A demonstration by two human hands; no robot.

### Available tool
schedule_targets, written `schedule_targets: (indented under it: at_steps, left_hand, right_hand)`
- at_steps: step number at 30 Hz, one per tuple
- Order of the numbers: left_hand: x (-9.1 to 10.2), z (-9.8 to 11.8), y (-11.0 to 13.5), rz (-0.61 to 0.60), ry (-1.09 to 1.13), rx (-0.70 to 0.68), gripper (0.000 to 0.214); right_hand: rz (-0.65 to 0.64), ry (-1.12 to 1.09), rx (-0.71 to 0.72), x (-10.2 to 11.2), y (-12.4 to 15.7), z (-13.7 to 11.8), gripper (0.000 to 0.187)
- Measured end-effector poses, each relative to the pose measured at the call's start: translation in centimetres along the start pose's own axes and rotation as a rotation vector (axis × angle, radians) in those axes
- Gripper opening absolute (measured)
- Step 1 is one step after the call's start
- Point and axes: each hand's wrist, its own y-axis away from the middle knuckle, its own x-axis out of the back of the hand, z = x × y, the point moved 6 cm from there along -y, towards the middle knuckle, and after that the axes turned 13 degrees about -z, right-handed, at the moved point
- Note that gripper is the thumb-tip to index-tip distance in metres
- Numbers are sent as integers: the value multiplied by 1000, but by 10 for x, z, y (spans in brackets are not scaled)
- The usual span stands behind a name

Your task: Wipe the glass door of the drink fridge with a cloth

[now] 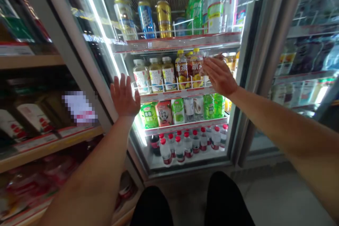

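Bare forearms, left hand splayed, right hand (fingers outstretched) before yellow-capped bottles, lit cooler

Red-capped bottles stand low; higher up are a blue can, a gold can and a green bottle.

I record four levels before me. The top shelf carries upright cans, a green bottle and white bottles. The second shelf, guarded by a wire rail, bears white-capped tea bottles beside yellow-capped tea bottles. On the third shelf I note a green drink pack and a red drink pack. The cooler floor holds clear red-capped bottles.
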Motion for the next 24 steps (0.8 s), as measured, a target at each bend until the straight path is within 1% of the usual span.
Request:
schedule_targets:
  at_steps: [1, 2, 3, 5, 7, 8, 10, 12, 13, 15, 18, 20, 22, 24]
  left_hand:
    - [0, -1, 0, 4, -1, -1, 70]
    - [-1, -1, 0, 12, -3, -7, 71]
    - [-1, -2, 0, 18, -9, -14, 72]
    - [-1, -1, 1, 39, -25, -36, 73]
    - [-1, 0, 1, 45, -19, -40, 73]
    - [0, 0, 1, 43, -3, -33, 72]
    - [0, -1, 1, 34, 32, -19, 71]
    - [0, -1, 1, 33, 41, -12, 71]
    - [0, -1, 1, 36, 28, -19, 72]
    - [-1, -1, 1, 42, -3, -28, 73]
    - [-2, -2, 1, 34, -1, -22, 72]
    - [-1, -2, 0, 21, 43, -15, 71]
    - [-1, -1, 0, 6, 79, -14, 70]
    - [0, -1, 1, 8, 82, -18, 68]
  right_hand:
    - [-32, 7, 39, 2, 0, 3, 46]
    - [-40, 17, 48, 5, -2, 8, 46]
    - [-19, 30, 28, 11, -6, 17, 46]
    - [83, 51, -72, 21, -12, 33, 49]
    - [168, 48, -190, 24, -10, 40, 51]
    - [191, 40, -234, 22, -5, 38, 52]
    - [190, 24, -258, 15, 7, 28, 52]
    - [171, 19, -221, 9, 16, 18, 51]
    - [167, 17, -201, 8, 17, 17, 51]
    - [187, 2, -195, 12, 8, 25, 50]
    - [306, -58, -258, 23, -18, 50, 51]
    - [373, -101, -313, 25, -31, 57, 51]
    - [394, -108, -348, 20, -32, 49, 53]
    - [354, -86, -345, 10, -25, 28, 54]
